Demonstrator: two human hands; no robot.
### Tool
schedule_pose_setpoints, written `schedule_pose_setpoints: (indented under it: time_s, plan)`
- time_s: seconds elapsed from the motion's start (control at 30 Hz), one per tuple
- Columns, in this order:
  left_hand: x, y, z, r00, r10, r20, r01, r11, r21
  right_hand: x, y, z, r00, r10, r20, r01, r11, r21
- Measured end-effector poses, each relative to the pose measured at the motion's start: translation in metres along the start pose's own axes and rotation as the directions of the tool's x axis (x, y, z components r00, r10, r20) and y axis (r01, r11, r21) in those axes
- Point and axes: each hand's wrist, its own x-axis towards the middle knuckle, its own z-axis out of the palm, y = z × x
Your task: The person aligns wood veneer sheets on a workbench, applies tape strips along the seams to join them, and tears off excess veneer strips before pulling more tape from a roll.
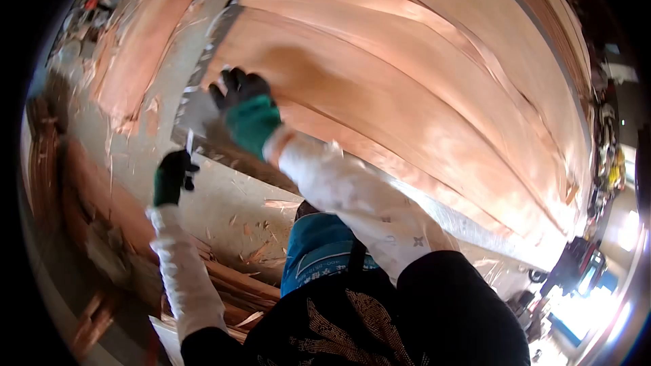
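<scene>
My left hand (175, 177), in a green and black glove, is closed round a small tool (190, 141) with a pale, blade-like tip that points up toward the table's corner. My right hand (245, 110), in a similar glove, is over the near left corner of the table, its fingers spread and bent, with nothing visible in them. Beside it lie wide, thin sheets of reddish wood veneer (380, 61), overlapping and wavy. The palm side of my right hand is hidden.
The table's metal edge (468, 230) runs along the near side of the veneer. More veneer strips (139, 47) lie at the upper left. Wood scraps (261, 251) litter the floor. Stacked strips (237, 285) are at the lower left, beside my body.
</scene>
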Motion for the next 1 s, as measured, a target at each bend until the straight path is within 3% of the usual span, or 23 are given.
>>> schedule_pose_setpoints:
  time_s: [0.07, 0.1, 0.13, 0.17, 0.2, 0.23, 0.3, 0.33, 0.4, 0.57, 0.63, 0.73, 0.83, 0.87, 0.93, 1.0]
  plan:
    - [-0.036, -0.019, 0.035, 0.99, -0.139, 0.003, 0.139, 0.99, -0.021, -0.043, 0.015, -0.056, 0.992, 0.047, 0.12, -0.087, 0.932, 0.352]
    - [-0.063, -0.02, 0.059, 0.982, -0.189, -0.011, 0.189, 0.982, -0.012, -0.088, 0.025, -0.058, 0.995, 0.074, 0.074, -0.097, 0.913, 0.396]
    - [-0.078, -0.032, 0.075, 0.979, -0.198, 0.038, 0.197, 0.98, 0.029, -0.127, 0.043, -0.071, 0.986, 0.123, 0.115, -0.158, 0.907, 0.391]
    - [-0.091, -0.043, 0.09, 0.975, -0.208, 0.081, 0.203, 0.977, 0.071, -0.156, 0.064, -0.096, 0.898, 0.233, 0.373, -0.353, 0.888, 0.296]
    - [-0.113, -0.045, 0.108, 0.986, -0.102, 0.134, 0.106, 0.994, -0.023, -0.185, 0.093, -0.123, 0.923, 0.278, 0.267, -0.334, 0.922, 0.195]
    - [-0.135, -0.045, 0.131, 0.985, 0.009, 0.174, 0.012, 0.993, -0.119, -0.208, 0.12, -0.14, 0.909, 0.379, 0.175, -0.413, 0.877, 0.245]
    - [-0.154, -0.026, 0.18, 0.971, -0.095, 0.218, 0.131, 0.979, -0.155, -0.233, 0.151, -0.169, 0.8, 0.52, 0.298, -0.572, 0.811, 0.12]
    - [-0.154, -0.034, 0.2, 0.968, 0.046, 0.247, -0.007, 0.988, -0.155, -0.243, 0.158, -0.171, 0.793, 0.522, 0.314, -0.582, 0.802, 0.134]
    - [-0.157, -0.01, 0.248, 0.918, 0.18, 0.354, -0.129, 0.978, -0.163, -0.259, 0.169, -0.165, 0.78, 0.524, 0.343, -0.598, 0.785, 0.16]
    - [-0.146, 0.051, 0.342, 0.89, 0.22, 0.4, -0.179, 0.974, -0.138, -0.267, 0.175, -0.157, 0.798, 0.525, 0.296, -0.59, 0.782, 0.202]
    - [-0.134, 0.058, 0.356, 0.883, 0.137, 0.449, -0.113, 0.99, -0.08, -0.269, 0.178, -0.155, 0.828, 0.506, 0.242, -0.557, 0.791, 0.253]
    - [-0.126, 0.048, 0.359, 0.85, 0.182, 0.495, -0.138, 0.983, -0.125, -0.264, 0.177, -0.16, 0.771, 0.525, 0.36, -0.6, 0.789, 0.135]
    - [-0.124, 0.051, 0.355, 0.839, 0.109, 0.533, -0.157, 0.986, 0.046, -0.261, 0.156, -0.151, 0.94, 0.328, 0.099, -0.324, 0.945, -0.048]
    - [-0.123, 0.047, 0.355, 0.837, 0.155, 0.525, -0.174, 0.985, -0.013, -0.26, 0.15, -0.149, 0.964, 0.187, 0.187, -0.182, 0.982, -0.045]
    - [-0.121, 0.034, 0.357, 0.828, 0.24, 0.507, -0.204, 0.971, -0.127, -0.269, 0.139, -0.132, 0.957, 0.208, 0.205, -0.202, 0.978, -0.046]
    - [-0.122, 0.015, 0.348, 0.813, 0.353, 0.463, -0.338, 0.934, -0.117, -0.281, 0.133, -0.117, 0.953, 0.199, 0.23, -0.18, 0.978, -0.102]
